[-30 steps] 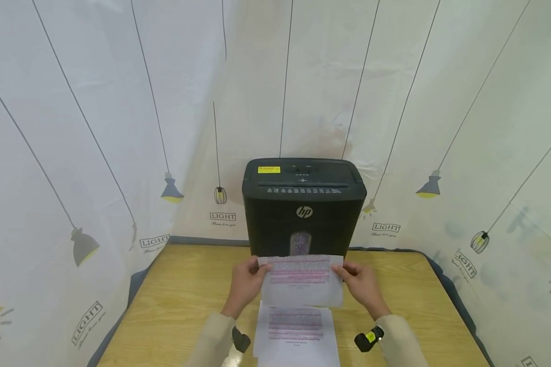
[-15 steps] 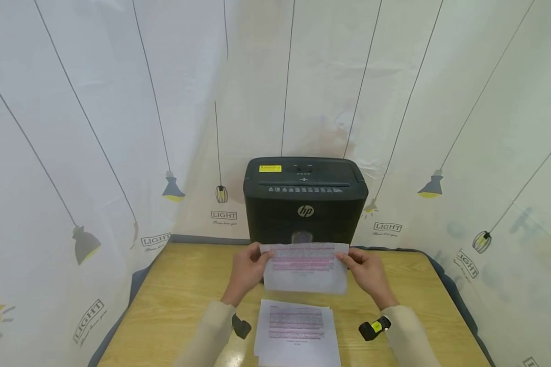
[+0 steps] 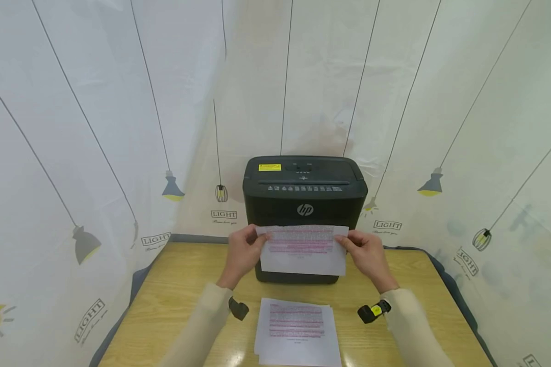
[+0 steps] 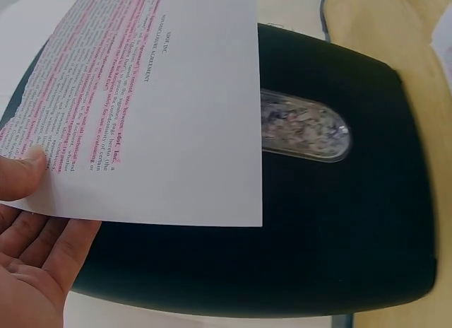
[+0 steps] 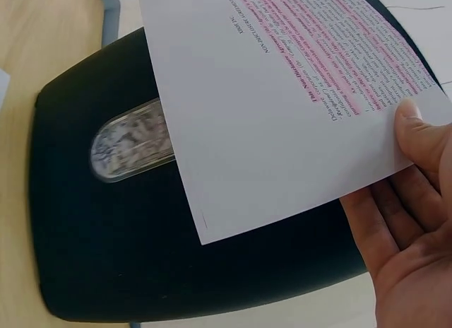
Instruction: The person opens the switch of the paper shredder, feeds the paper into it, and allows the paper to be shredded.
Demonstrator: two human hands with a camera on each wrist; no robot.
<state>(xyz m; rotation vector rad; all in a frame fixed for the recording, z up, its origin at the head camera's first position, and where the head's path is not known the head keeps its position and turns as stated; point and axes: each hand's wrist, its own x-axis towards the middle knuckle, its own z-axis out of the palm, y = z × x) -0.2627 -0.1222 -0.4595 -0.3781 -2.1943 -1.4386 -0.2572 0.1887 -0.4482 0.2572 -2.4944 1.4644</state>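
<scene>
Both hands hold up one sheet of paper (image 3: 303, 261), printed with text and pink highlighting, in front of a black HP paper shredder (image 3: 266, 206). The left hand (image 3: 245, 254) pinches its left side between thumb and fingers; the right hand (image 3: 366, 255) pinches the right side the same way. In the left wrist view the thumb (image 4: 21, 176) presses on the printed face, with fingers behind the sheet. The right wrist view shows the right thumb (image 5: 422, 133) likewise on top. The sheet's upper edge is below the shredder's top slot (image 3: 303, 182).
A stack of similar highlighted sheets (image 3: 297, 351) lies on the wooden table (image 3: 174, 295) near its front. The shredder's window (image 4: 307, 126) shows paper shreds inside. A printed white cloth (image 3: 188, 127) hangs behind and at both sides.
Both hands have raised the sheet and moved it forward, away from the stack, so that it now covers the shredder's front window in the head view. The stack has stayed put.
</scene>
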